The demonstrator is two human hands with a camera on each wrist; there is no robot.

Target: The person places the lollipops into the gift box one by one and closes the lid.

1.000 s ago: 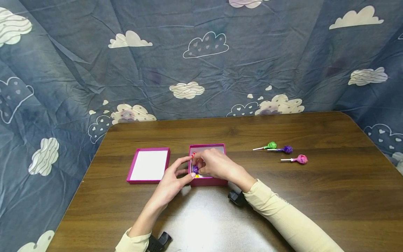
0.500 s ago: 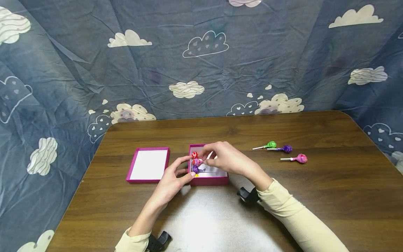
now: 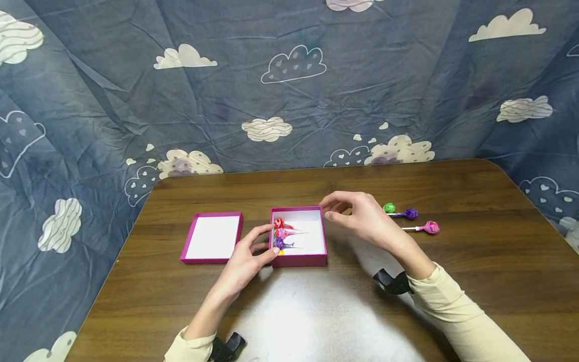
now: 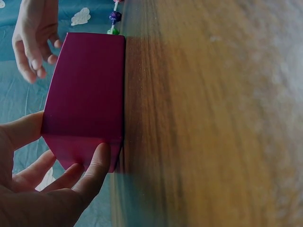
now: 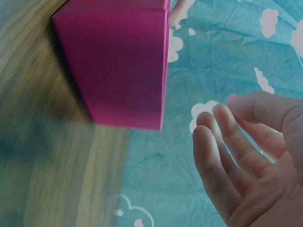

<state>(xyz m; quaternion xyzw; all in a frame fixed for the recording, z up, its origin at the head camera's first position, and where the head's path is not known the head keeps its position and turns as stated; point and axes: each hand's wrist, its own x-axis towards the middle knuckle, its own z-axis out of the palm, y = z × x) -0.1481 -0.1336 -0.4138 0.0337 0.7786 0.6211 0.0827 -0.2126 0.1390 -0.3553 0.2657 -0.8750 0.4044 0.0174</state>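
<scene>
My left hand holds the left end of an uncovered magenta box, thumb at its near left corner and fingers along the left wall. Inside, lollipops lie in a row with their heads to the left: a red one, a pink one and a purple one. A bit of yellow shows beside the left thumb. Just past the box's right rim, my right hand hovers with loosely bent fingers and nothing between them, as the right wrist view shows its fingers.
On the table's right side lie a green lollipop, a purple lollipop and a pink lollipop; my right hand covers part of the green one's stick. The magenta lid lies left of the box. A cloud-patterned cloth hangs behind the table.
My right hand has let go of the pink lollipop in the box, risen out and moved right past the rim. The lollipop row is now uncovered. My left hand has stayed put.
</scene>
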